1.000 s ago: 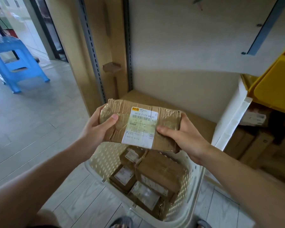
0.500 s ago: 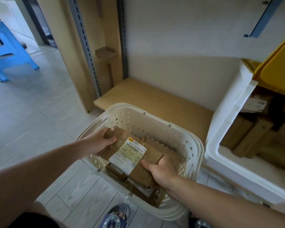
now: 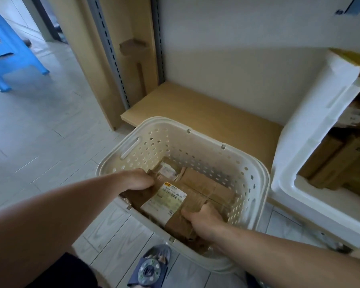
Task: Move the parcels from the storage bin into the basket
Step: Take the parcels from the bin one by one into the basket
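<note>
Both hands are down inside the basket (image 3: 256, 173), each gripping one end of a brown parcel (image 3: 168, 206) with a white shipping label on top. The left hand (image 3: 139, 180) curls over the far-left end; the right hand (image 3: 202, 215) pinches the near-right end, fingers wrapped round the edge. The parcel lies on other parcels (image 3: 204, 183) already stacked in the basket, and appears tilted across them rather than flat.

The basket stands on the tiled floor, its far rim just beside a low wooden shelf (image 3: 206, 113). The storage bin (image 3: 312, 125), white and lidless on this side, sits to the right with more cartons (image 3: 330, 161) visible inside, so the task is judged partly done.

Risks noted:
- The parcel rests on an uneven pile. If released while tilted, it may slide toward the near wall and wedge, costing room for later parcels.
- Fingers of both hands sit between the parcel and its neighbours or the basket wall; a quick release could trap them.
- The wrapping looks creased and soft; a hard push to seat it could crush the carton or tear the label.
- A slippered foot (image 3: 152, 265) stands just beside the near rim of the basket; a nudge could shift the basket away from the bin.
</note>
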Demonstrator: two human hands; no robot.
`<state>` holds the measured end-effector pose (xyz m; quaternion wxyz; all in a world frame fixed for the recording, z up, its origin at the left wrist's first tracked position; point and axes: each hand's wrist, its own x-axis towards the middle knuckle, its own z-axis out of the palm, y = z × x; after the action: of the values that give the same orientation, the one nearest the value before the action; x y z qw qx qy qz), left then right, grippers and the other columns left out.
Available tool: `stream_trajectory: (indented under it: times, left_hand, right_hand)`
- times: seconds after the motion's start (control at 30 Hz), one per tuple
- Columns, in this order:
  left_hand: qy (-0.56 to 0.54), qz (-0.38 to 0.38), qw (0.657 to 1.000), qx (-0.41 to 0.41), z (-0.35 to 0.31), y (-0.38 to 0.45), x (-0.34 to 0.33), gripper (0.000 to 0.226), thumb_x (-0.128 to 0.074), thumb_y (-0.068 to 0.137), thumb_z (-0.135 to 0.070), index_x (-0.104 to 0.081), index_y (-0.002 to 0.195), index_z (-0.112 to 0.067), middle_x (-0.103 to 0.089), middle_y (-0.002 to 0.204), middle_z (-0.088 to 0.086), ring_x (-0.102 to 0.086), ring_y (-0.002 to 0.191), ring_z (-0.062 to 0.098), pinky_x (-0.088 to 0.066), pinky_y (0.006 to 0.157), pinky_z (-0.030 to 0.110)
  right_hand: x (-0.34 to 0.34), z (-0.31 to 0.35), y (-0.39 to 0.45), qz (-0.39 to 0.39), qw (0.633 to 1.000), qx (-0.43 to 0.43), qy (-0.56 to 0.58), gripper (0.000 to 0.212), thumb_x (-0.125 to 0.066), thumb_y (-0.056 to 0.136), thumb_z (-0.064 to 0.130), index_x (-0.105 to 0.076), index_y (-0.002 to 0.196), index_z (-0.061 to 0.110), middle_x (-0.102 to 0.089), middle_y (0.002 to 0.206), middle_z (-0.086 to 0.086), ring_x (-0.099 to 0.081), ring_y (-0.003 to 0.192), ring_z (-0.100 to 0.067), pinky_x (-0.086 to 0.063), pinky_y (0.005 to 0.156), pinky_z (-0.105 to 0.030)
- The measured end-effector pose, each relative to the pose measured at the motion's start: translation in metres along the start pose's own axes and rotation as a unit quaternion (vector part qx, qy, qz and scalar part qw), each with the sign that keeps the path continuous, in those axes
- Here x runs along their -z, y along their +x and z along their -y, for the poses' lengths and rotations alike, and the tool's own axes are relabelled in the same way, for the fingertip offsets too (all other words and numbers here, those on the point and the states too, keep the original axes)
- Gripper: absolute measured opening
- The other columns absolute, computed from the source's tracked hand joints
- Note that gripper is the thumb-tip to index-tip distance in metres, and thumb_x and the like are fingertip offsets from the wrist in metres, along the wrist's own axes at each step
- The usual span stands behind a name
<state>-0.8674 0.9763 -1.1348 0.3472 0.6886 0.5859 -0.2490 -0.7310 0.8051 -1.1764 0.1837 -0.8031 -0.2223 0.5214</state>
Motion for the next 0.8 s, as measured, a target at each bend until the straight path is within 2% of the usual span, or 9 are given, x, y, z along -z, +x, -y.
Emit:
stream_trajectory:
  times: [0.07,0.13,0.17,0.23,0.3,0.4,0.57,0.7,0.8]
  left_hand:
    - [0.045,-0.03,0.998,-0.006,-0.004,0.003,0.0,0.055,-0.039,0.1,-0.058,-0.063,0.12,-0.012,-0.063,0.107,0.005,-0.062,0.1,0.023,-0.051,0.088,0.037]
    - [0.109,-0.08,0.991,-0.019,-0.009,0.004,0.001,0.062,-0.036,0.097,-0.067,-0.065,0.114,-0.015,-0.061,0.098,0.002,-0.06,0.093,0.022,-0.048,0.077,0.034]
    - [0.136,-0.096,0.986,-0.025,-0.012,0.004,0.003,0.062,-0.035,0.095,-0.07,-0.065,0.107,-0.017,-0.06,0.09,-0.001,-0.06,0.089,0.02,-0.047,0.071,0.032]
    - [0.168,-0.106,0.98,-0.023,-0.017,0.004,0.004,0.059,-0.032,0.095,-0.071,-0.063,0.098,-0.021,-0.056,0.082,-0.003,-0.06,0.084,0.018,-0.042,0.06,0.028]
    - [0.188,-0.101,0.977,-0.014,-0.02,0.002,0.006,0.059,-0.03,0.096,-0.07,-0.064,0.102,-0.022,-0.054,0.081,-0.004,-0.059,0.084,0.017,-0.039,0.056,0.027]
    - [0.205,-0.105,0.973,-0.016,-0.022,0.001,0.013,0.06,-0.028,0.097,-0.069,-0.065,0.105,-0.023,-0.062,0.091,-0.002,-0.062,0.09,0.019,-0.041,0.06,0.029]
    - [0.205,-0.084,0.975,-0.006,-0.022,-0.004,0.025,0.061,-0.028,0.098,-0.065,-0.062,0.129,-0.025,-0.059,0.109,-0.001,-0.058,0.102,0.021,-0.044,0.074,0.032]
    - [0.218,-0.077,0.973,0.0,-0.021,-0.005,0.024,0.062,-0.029,0.098,-0.064,-0.06,0.133,-0.024,-0.063,0.126,0.001,-0.059,0.112,0.022,-0.046,0.083,0.034]
    - [0.229,-0.062,0.971,0.015,-0.019,-0.002,0.021,0.065,-0.027,0.097,-0.064,-0.056,0.138,-0.024,-0.059,0.139,0.004,-0.056,0.123,0.023,-0.046,0.092,0.036]
  right_hand:
    - [0.005,0.001,-0.004,-0.004,1.0,0.0,0.028,0.069,-0.065,0.084,0.061,-0.056,0.135,0.015,-0.07,0.116,-0.003,-0.07,0.099,-0.023,-0.061,0.076,-0.028]
    - [0.009,0.002,-0.007,-0.005,0.998,-0.007,0.058,0.056,-0.067,0.087,0.056,-0.061,0.124,0.015,-0.07,0.11,-0.002,-0.069,0.091,-0.019,-0.053,0.053,-0.016]
    - [0.01,0.001,-0.009,-0.001,0.997,-0.009,0.072,0.057,-0.068,0.083,0.058,-0.063,0.12,0.016,-0.071,0.107,-0.001,-0.069,0.089,-0.018,-0.054,0.055,-0.017]
    - [0.012,0.002,-0.012,0.014,0.995,-0.011,0.095,0.062,-0.067,0.069,0.063,-0.07,0.111,0.017,-0.075,0.1,-0.001,-0.072,0.087,-0.02,-0.06,0.073,-0.027]
    - [0.015,0.004,-0.015,0.024,0.995,-0.016,0.099,0.052,-0.067,0.073,0.059,-0.075,0.102,0.016,-0.077,0.095,-0.003,-0.074,0.084,-0.021,-0.06,0.071,-0.028]
    - [0.019,0.006,-0.017,0.04,0.992,-0.02,0.122,0.046,-0.068,0.08,0.054,-0.077,0.095,0.012,-0.079,0.09,-0.007,-0.077,0.079,-0.026,-0.062,0.063,-0.03]
    - [0.02,0.01,-0.02,0.068,0.987,-0.02,0.147,0.045,-0.07,0.085,0.051,-0.074,0.098,0.008,-0.078,0.093,-0.013,-0.078,0.077,-0.032,-0.065,0.068,-0.046]
    - [0.018,0.01,-0.019,0.068,0.989,-0.018,0.13,0.052,-0.068,0.079,0.059,-0.075,0.099,0.012,-0.078,0.097,-0.012,-0.077,0.083,-0.032,-0.065,0.075,-0.047]
    - [0.019,0.01,-0.019,0.077,0.989,-0.023,0.125,0.047,-0.066,0.085,0.055,-0.073,0.1,0.01,-0.076,0.099,-0.014,-0.078,0.083,-0.032,-0.065,0.074,-0.049]
